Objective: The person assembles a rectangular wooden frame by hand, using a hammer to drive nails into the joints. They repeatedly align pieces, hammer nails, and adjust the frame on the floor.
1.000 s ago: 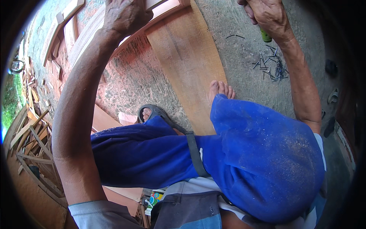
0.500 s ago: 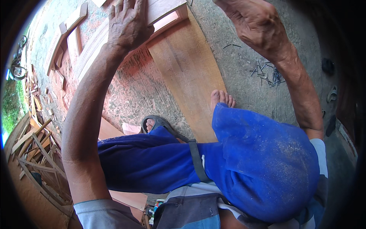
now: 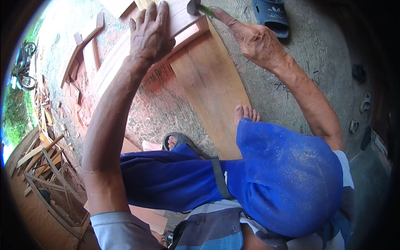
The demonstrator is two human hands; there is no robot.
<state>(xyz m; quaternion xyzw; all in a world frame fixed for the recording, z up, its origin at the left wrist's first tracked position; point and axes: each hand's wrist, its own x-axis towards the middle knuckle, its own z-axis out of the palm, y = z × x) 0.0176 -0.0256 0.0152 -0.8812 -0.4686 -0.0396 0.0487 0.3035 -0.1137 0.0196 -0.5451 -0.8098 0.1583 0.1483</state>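
Left grip (image 3: pixel 149 41) lies flat, fingers extended, on the pale wooden frame (image 3: pixel 181 17) at upper centre, not closed round it. I judge the frame stiff, fairly light, smooth-faced; I'd hold it by its long edges. Hammer (image 3: pixel 193 7) at its right end, contact unclear; right grip (image 3: pixel 260 45) curled closed about the green handle (image 3: pixel 208 11). Probably head-heavy.

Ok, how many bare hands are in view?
2. The left hand lies on the pale pinkish wooden workpiece, upper middle; the right hand, to its right, grips the green-handled hammer with a dark metal head. No other hands show.
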